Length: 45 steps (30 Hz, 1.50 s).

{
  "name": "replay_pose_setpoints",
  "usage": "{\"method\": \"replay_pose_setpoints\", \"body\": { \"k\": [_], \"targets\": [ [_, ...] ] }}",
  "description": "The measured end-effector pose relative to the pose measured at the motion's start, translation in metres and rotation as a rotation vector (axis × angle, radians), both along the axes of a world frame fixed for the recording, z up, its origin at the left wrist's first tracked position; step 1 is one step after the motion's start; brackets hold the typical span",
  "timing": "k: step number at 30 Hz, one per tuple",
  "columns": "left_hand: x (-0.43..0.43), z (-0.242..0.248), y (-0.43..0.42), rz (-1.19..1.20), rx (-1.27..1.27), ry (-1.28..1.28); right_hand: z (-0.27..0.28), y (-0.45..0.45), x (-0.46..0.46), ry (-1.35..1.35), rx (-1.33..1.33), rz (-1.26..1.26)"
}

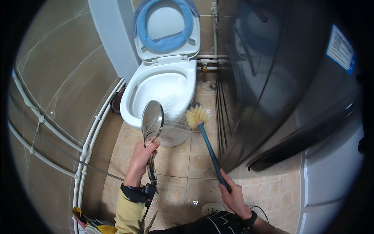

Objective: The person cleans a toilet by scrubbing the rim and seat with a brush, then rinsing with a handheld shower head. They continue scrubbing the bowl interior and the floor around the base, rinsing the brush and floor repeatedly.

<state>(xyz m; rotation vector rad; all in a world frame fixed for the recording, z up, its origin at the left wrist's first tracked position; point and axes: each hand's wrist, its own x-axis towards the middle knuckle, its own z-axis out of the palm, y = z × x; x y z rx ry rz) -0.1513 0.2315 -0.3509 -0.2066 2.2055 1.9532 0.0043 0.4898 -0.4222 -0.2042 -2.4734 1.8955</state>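
Note:
My left hand (pixel 143 155) is closed around the handle of a chrome shower head (pixel 152 118), which sends a spray of water to the right. In my right hand (pixel 232 194) is the blue handle of a toilet brush (pixel 197 117). Its pale yellow bristles are in the spray, just right of the front rim of a white toilet bowl (pixel 133 117). The toilet's lid and seat are raised, and a blue padded cover (pixel 142 29) is on the seat.
White pipes (pixel 93 128) run along the tiled wall at left. A glossy dark appliance or cabinet (pixel 263 96) stands close on the right. The tiled floor (pixel 175 187) has wet patches, a floor drain (pixel 209 85) at the back and a round drain cover (pixel 213 208) near me.

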Motion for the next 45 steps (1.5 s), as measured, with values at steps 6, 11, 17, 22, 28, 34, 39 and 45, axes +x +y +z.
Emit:
{"method": "replay_pose_setpoints", "body": {
  "k": [6,11,17,22,28,34,39,45],
  "targets": [
    [0.002,0.008,-0.003,0.033,-0.014,-0.002,0.01,-0.003,-0.001,-0.058,-0.044,-0.021],
    [-0.002,0.005,0.001,0.022,0.02,0.062,-0.003,-0.005,0.0,0.005,0.012,0.036],
    [0.0,0.006,0.003,0.041,-0.019,0.053,-0.017,-0.018,-0.026,-0.01,-0.352,-0.061],
    [-0.005,0.004,0.006,0.077,0.022,0.092,-0.007,-0.024,-0.029,0.07,-0.218,-0.066],
    [-0.017,0.005,0.021,0.098,0.105,0.2,0.005,-0.04,-0.097,0.162,-0.288,-0.207],
    [-0.02,0.014,0.03,0.141,0.11,0.359,-0.005,-0.046,-0.043,0.065,-0.227,-0.147],
    [-0.02,0.013,0.038,0.219,0.135,0.471,-0.018,-0.052,-0.095,0.091,-0.23,-0.183],
    [-0.024,0.015,0.036,0.285,0.095,0.471,-0.008,-0.056,-0.123,0.321,-0.142,-0.24]
  ]
}}
